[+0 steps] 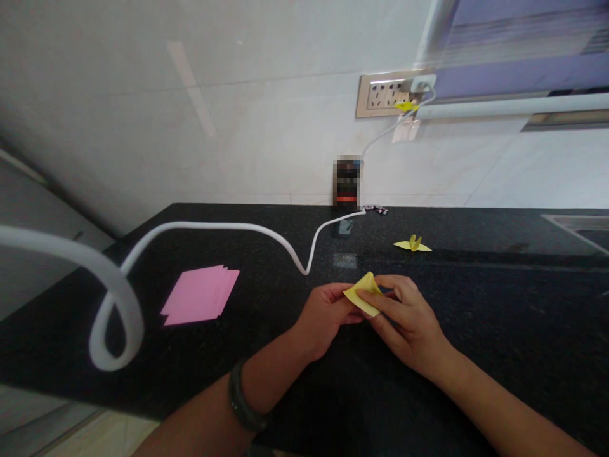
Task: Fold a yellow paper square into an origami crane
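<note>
Yellow paper: the yellow paper (362,297), held between both hands above the desk (304,406), one corner pointing to twelve o'clock.
Left hand: the left hand (323,320) pinches the paper's nine o'clock side, its fingers partly hidden beneath; a bangle (236,395) circles the wrist.
Right hand: the right hand (410,320) pinches the three o'clock side, one finger laid across the top.
Crane: a yellow crane (413,244) on the desk, between one and two o'clock of the paper.
Pink sheets: the pink sheets (197,297), fanned slightly, at nine o'clock, well apart.
Cable: a white cable (228,226), looping at nine o'clock beyond the sheets.
</note>
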Demonstrator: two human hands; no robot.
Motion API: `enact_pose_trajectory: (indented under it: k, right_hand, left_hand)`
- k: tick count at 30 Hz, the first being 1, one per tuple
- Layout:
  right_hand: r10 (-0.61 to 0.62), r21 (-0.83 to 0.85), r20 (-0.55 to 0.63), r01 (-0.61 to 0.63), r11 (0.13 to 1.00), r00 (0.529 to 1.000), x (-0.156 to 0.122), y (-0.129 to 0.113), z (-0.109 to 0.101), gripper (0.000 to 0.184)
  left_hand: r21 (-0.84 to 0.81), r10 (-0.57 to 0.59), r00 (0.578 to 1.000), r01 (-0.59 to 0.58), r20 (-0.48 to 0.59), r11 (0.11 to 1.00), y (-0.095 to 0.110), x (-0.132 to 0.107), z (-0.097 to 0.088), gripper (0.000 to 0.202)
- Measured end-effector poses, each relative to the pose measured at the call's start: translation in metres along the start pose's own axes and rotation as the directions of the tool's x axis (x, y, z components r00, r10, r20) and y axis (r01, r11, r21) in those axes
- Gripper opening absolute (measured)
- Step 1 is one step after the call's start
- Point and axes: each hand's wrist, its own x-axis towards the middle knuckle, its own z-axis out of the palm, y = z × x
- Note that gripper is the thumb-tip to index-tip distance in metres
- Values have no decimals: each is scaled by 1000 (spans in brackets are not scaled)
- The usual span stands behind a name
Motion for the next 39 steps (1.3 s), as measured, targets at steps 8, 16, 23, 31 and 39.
enact_pose_trajectory:
  k: [8,16,23,31,39]
  right_hand:
    - [58,73,-20,-56,996,998,-2,-1,2,41]
    - [45,64,-5,-44,997,999,-3,-3,2,39]
    - [3,-6,21,-3,1000,1000,-2,-5,0,41]
    - [73,96,24,-75,993,997,0,-9,0,37]
    - [403,540,97,-388,746,910,6,-7,6,25]
  left_hand:
    - [-331,-21,996,48,84,942,0,1,-2,23]
    - [-298,10,998,9,60,954,-2,1,1,25]
    - [-315,5,997,17,70,949,-5,1,0,29]
    - [-319,-16,997,39,74,947,-4,1,1,31]
    - [4,-1,1000,1,-23,1000,-1,-2,5,31]
